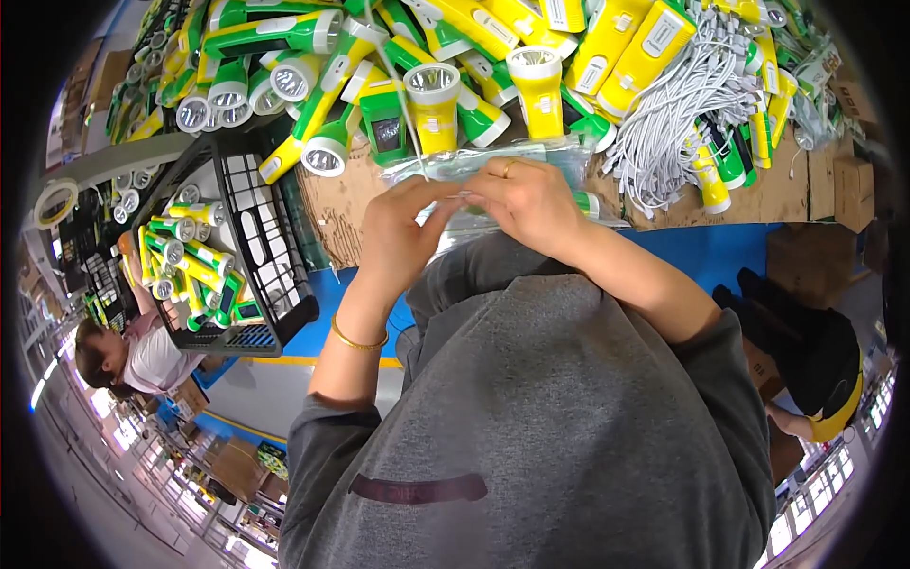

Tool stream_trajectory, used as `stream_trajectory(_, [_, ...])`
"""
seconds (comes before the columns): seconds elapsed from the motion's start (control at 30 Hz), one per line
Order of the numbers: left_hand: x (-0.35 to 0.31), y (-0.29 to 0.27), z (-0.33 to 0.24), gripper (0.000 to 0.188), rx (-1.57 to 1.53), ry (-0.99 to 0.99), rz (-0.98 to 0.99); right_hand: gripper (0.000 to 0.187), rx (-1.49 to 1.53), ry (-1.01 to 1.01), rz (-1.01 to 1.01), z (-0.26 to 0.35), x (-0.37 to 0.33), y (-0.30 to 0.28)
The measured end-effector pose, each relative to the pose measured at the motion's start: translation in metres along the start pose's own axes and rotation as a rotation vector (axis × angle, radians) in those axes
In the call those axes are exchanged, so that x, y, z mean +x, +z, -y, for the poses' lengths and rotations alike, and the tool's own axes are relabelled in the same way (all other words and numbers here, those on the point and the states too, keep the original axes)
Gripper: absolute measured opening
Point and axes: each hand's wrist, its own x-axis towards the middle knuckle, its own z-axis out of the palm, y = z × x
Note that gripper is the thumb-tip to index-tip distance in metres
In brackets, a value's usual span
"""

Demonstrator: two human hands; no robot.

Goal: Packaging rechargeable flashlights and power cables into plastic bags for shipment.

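Note:
My left hand (402, 226) and my right hand (533, 207) meet at the near edge of the cardboard-topped table, fingertips pinched together. Between them they grip the edge of a clear plastic bag (566, 152), which spreads out under and beyond both hands. A green flashlight end with a pale rim (589, 203) shows beside my right hand; most of it is hidden. Just past the bag two yellow flashlights, one on the left (435, 112) and one on the right (536, 95), stand with their lenses up.
Yellow-and-green flashlights (275, 33) are heaped across the table's far side. A bundle of white cables (673, 104) lies at the right. At the left stands a black crate (248, 180) with more flashlights. Other people sit at far left (156, 356) and right (806, 351).

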Motion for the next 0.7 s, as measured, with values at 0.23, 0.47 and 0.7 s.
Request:
stream_trajectory(0.23, [-0.001,-0.009,0.009,0.013,-0.218,-0.165,0.23,0.009,-0.188,0.011,0.05,-0.018,-0.03,-0.027])
stream_trajectory(0.47, [0.04,0.027,-0.034,0.015,0.085,0.472,0.392,0.009,-0.256,-0.132,0.146,-0.035,-0.045,-0.028])
stream_trajectory(0.7, [0.03,-0.001,0.007,0.018,-0.873,-0.417,-0.033,0.013,-0.317,-0.095,0.208,-0.037,-0.048,-0.044])
